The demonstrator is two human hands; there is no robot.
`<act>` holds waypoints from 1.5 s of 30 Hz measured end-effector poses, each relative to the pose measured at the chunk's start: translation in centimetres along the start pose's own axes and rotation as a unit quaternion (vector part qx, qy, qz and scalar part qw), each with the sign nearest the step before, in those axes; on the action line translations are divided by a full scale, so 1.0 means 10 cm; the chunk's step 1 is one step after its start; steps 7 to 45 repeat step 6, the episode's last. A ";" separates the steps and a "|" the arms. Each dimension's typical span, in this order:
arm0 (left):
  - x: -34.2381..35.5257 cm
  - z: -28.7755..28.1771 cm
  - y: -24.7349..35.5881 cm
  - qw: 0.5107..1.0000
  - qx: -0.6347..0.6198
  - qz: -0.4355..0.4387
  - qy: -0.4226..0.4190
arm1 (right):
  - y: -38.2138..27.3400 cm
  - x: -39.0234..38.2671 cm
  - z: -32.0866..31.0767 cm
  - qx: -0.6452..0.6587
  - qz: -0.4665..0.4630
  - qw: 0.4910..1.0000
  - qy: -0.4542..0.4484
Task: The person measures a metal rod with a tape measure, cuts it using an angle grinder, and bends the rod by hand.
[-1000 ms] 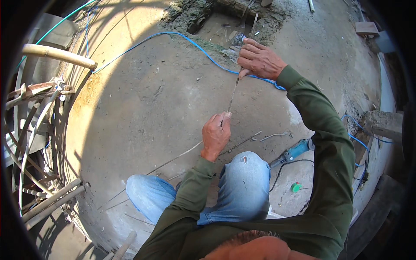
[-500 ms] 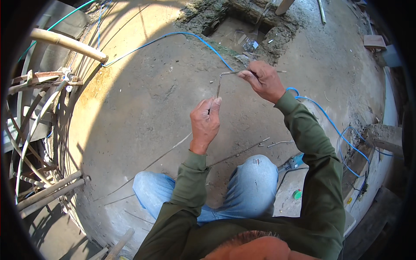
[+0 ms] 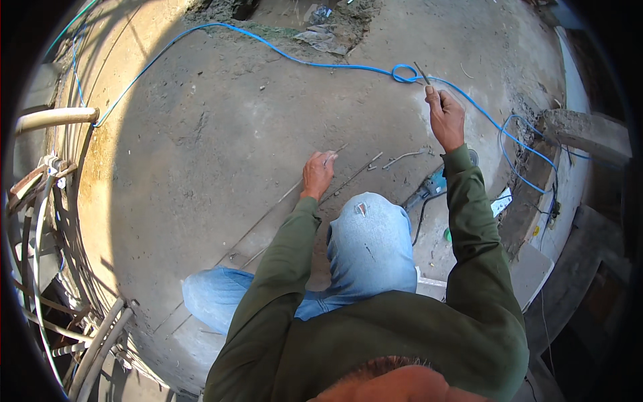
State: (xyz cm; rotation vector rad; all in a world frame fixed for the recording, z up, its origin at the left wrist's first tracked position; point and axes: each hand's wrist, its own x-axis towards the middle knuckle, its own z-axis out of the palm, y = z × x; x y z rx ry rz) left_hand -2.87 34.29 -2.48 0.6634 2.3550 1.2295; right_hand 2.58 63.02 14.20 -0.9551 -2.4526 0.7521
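My left hand [image 3: 317, 175] is low over the ground in front of my knees, fingers closed around a thin metal rod [image 3: 340, 148] whose tip sticks out past the fingertips. A long thin rod [image 3: 258, 223] runs from behind this hand toward the lower left; I cannot tell whether it is the same piece. Off to the right, my right hand [image 3: 446, 119] is raised and pinches a short thin rod [image 3: 421, 72] that points up and left. Beyond its tip lies a loop of blue cable [image 3: 404, 74].
Near my right knee lies a blue angle grinder [image 3: 427, 189]. Beside it are a bent rod piece [image 3: 404, 158] and another straight rod [image 3: 351, 175]. A muddy pit [image 3: 345, 27] is at the far side. Bamboo poles [image 3: 57, 119] stand at the left, a concrete block [image 3: 589, 134] at the right.
My hands were close together, with the rods meeting between them. They have moved apart: the left lower toward the ground, the right farther right. The view has shifted too.
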 end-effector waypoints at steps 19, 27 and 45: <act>-0.15 0.54 -0.33 0.998 0.035 -0.001 -0.047 | 0.89 -0.85 0.15 0.129 0.323 0.935 -0.068; -0.15 0.54 -0.33 0.998 0.035 -0.001 -0.047 | 0.89 -0.85 0.15 0.129 0.323 0.935 -0.068; -0.15 0.54 -0.33 0.998 0.035 -0.001 -0.047 | 0.89 -0.85 0.15 0.129 0.323 0.935 -0.068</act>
